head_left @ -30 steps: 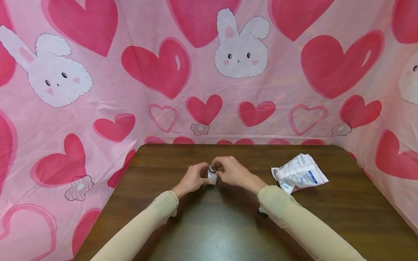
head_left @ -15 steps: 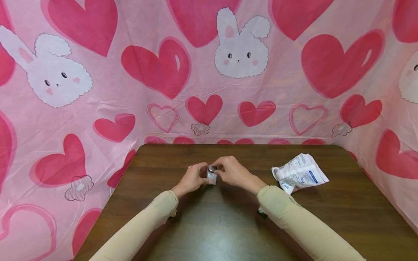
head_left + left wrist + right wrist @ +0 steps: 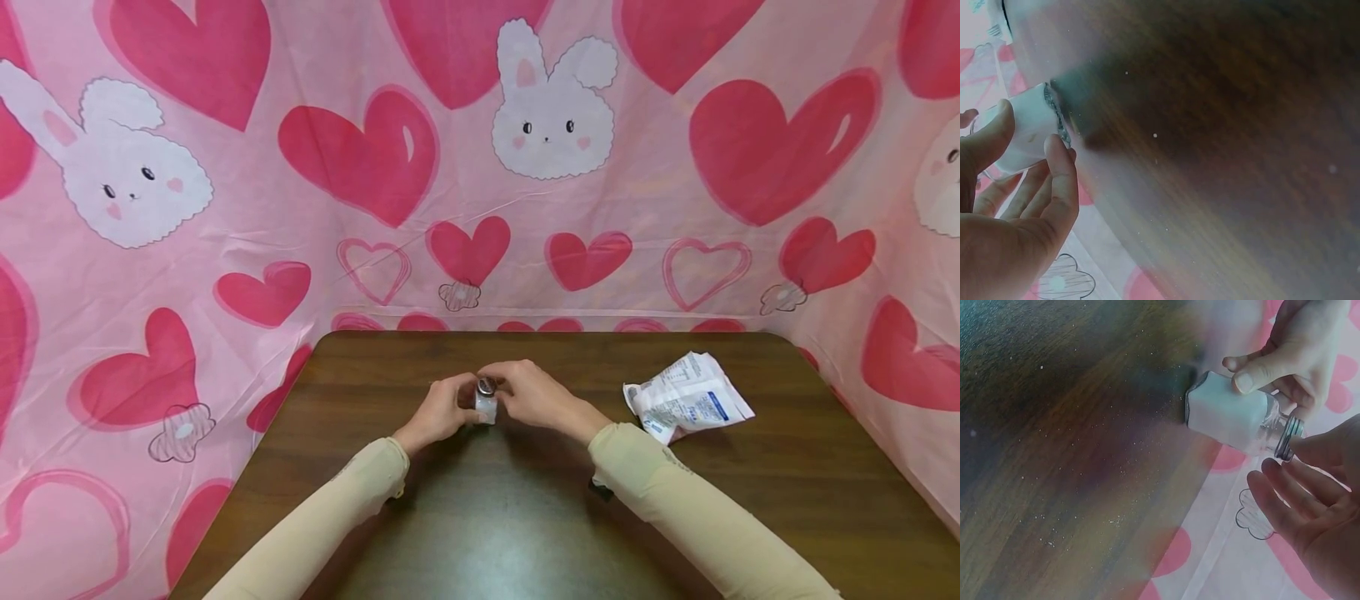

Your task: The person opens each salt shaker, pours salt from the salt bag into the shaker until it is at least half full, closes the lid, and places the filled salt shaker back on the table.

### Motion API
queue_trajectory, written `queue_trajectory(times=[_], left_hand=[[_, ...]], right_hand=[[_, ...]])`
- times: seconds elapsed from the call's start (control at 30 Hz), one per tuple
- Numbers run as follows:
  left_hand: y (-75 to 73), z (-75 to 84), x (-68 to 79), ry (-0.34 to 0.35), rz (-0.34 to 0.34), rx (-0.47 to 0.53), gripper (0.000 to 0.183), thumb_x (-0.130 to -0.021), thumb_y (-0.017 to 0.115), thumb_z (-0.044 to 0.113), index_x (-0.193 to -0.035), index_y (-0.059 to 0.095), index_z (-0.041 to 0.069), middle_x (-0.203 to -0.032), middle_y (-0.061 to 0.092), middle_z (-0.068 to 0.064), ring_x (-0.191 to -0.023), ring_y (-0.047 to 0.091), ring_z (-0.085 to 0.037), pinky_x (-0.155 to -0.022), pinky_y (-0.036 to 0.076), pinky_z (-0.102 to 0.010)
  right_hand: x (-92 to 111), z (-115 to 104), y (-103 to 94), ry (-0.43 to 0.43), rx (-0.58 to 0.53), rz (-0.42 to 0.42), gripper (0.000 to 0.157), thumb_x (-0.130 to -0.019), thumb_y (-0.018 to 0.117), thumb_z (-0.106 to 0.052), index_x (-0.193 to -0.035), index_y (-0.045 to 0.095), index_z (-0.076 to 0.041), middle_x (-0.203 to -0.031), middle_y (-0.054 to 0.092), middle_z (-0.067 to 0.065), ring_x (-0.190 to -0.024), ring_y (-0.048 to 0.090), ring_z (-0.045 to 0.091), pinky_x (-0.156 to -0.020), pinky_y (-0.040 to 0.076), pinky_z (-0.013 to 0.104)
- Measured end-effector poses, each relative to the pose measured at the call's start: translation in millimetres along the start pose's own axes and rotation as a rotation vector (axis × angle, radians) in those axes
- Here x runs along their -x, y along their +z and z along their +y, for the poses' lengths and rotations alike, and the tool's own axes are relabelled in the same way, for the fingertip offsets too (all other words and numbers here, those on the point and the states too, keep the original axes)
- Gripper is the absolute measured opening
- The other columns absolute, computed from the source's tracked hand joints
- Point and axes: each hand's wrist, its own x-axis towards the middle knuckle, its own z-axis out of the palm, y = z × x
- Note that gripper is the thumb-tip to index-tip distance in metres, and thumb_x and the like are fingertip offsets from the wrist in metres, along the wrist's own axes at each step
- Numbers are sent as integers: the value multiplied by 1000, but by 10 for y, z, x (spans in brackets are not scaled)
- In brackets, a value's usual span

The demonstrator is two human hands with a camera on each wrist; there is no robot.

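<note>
A small square glass shaker (image 3: 487, 410) with a metal cap (image 3: 1290, 437) stands on the table, mostly full of white, salt-like grains. My left hand (image 3: 441, 407) holds its body from the left; thumb and fingers lie on the glass in the left wrist view. From the right, my right hand (image 3: 534, 395) pinches the cap between thumb and fingers, the other fingers spread below it in the right wrist view. Clear glass shows between the white contents and the cap.
A white printed pouch (image 3: 688, 400) lies crumpled at the back right of the dark wooden table (image 3: 495, 517). Tiny white grains (image 3: 1050, 540) are scattered on the tabletop. A pink cloth (image 3: 480, 192) with hearts and rabbits hangs behind and beside the table.
My right fingers have shifted slightly left around the cap, and more of the cap's top shows. My left hand and the shaker's body have stayed in place.
</note>
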Motion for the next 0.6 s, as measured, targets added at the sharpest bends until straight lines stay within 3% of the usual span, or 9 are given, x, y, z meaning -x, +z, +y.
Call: queue_trajectory(times=[0.37, 0.47, 0.6], left_hand=[[-4, -8, -18, 27, 5, -18, 34, -83, 90, 2, -109, 70, 7, -103, 75, -7, -92, 71, -19, -83, 59, -42], [-9, 3, -24, 43, 7, -26, 34, -82, 91, 2, -108, 70, 6, -101, 75, -7, -90, 71, -22, -80, 58, -41], [-14, 16, -21, 46, 4, -23, 34, -81, 91, 1, -108, 70, 6, -99, 75, -7, -90, 71, -26, -78, 57, -40]], right_hand=[[-29, 11, 23, 3, 91, 55, 24, -90, 73, 6, -108, 80, -9, -85, 68, -4, -72, 57, 12, -66, 51, 29], [-37, 15, 24, 10, 118, 59, 26, -89, 74, 6, -110, 80, -9, -76, 63, -4, -68, 53, 12, -62, 48, 29], [-36, 15, 4, 18, 104, 19, 31, -91, 73, 4, -120, 76, -8, -80, 63, -2, -71, 54, 15, -62, 46, 30]])
